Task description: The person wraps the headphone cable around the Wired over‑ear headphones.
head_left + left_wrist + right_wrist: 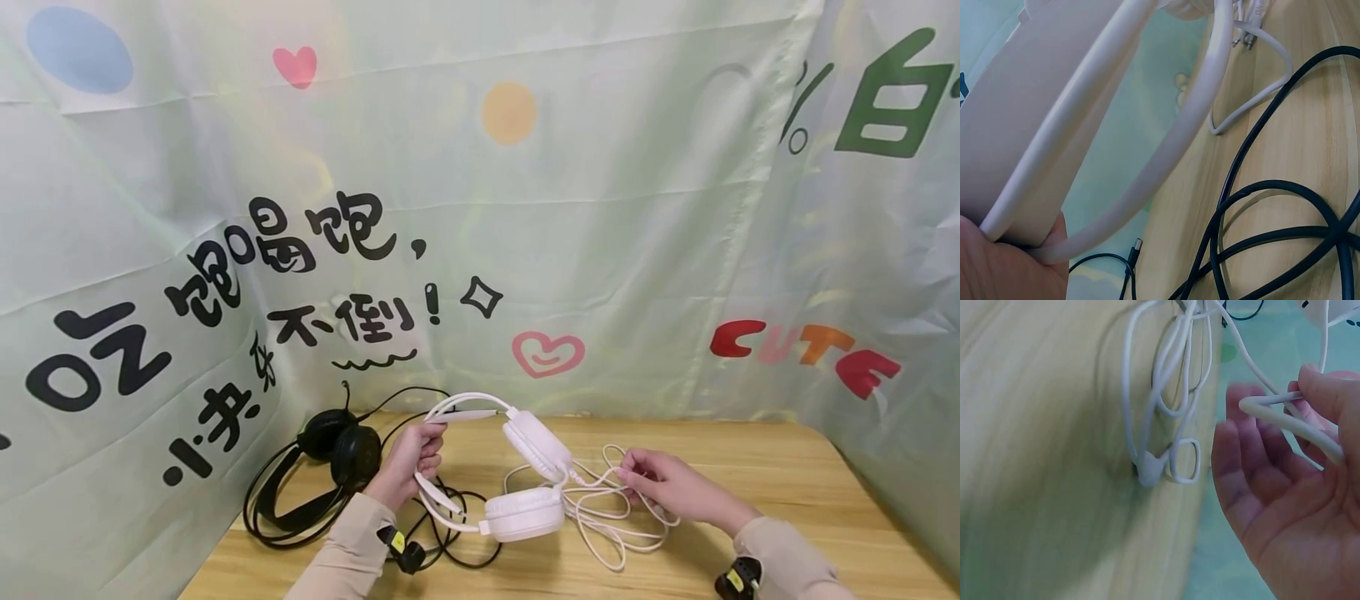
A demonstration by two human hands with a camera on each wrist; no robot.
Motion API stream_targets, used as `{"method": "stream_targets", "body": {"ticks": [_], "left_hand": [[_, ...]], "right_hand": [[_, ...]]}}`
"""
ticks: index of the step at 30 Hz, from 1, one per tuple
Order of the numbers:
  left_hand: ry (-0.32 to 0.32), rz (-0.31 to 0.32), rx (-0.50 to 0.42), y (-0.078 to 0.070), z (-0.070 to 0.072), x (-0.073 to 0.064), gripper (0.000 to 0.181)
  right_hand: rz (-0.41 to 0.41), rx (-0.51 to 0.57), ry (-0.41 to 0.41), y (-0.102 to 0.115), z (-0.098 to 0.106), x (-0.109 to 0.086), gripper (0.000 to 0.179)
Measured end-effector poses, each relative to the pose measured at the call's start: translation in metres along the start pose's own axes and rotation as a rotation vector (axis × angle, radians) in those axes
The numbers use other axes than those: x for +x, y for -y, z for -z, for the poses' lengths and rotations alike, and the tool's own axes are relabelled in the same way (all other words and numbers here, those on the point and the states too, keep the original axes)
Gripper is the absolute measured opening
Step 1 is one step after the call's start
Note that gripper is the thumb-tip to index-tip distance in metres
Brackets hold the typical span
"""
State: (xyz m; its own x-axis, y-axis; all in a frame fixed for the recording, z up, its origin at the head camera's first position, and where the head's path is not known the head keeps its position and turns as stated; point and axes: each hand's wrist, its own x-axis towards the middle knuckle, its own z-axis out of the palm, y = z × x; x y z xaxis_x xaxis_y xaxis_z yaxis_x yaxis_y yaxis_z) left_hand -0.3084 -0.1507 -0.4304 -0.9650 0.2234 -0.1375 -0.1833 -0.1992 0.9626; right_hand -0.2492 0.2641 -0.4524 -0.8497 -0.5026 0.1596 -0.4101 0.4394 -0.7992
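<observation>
My left hand (408, 467) grips the headband of a pair of white headphones (525, 514), raised with both ear cups pointing right. In the left wrist view, the fingers of that hand (1007, 272) wrap around the headband's inner strap and its two thin outer bars. To the right, my right hand (671, 486) pinches the white headphone cable (1300, 429) between thumb and index finger, with the other fingers loosely bent. More of the cable hangs in loose loops and a bundle over the table, with a small white lump (1149, 469) on it.
Black headphones (356, 456) lie at the back left of the wooden table (712, 442). Their black cable (1272, 184) spreads in loops beneath the white headphones. A printed cloth (622, 250) hangs around the table's back and sides.
</observation>
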Motion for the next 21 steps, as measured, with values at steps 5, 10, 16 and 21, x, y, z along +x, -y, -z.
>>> {"method": "stream_targets", "body": {"ticks": [5,10,16,21], "left_hand": [[0.017,0.002,0.012,-0.0012,0.0,0.0003,0.023],[0.038,0.005,0.018,-0.0023,0.0,-0.0005,0.025],[0.052,0.009,-0.002,-0.0029,0.002,0.0007,0.017],[0.043,-0.001,-0.025,-0.0041,0.0031,0.0019,0.013]], "right_hand": [[0.033,-0.229,-0.068,0.0038,0.0031,0.0042,0.019],[0.031,-0.35,-0.072,0.0067,0.0051,0.0071,0.03],[0.009,-0.416,-0.054,0.0088,0.0066,0.0091,0.039],[0.015,-0.443,-0.049,0.0069,0.0065,0.0103,0.041]]}}
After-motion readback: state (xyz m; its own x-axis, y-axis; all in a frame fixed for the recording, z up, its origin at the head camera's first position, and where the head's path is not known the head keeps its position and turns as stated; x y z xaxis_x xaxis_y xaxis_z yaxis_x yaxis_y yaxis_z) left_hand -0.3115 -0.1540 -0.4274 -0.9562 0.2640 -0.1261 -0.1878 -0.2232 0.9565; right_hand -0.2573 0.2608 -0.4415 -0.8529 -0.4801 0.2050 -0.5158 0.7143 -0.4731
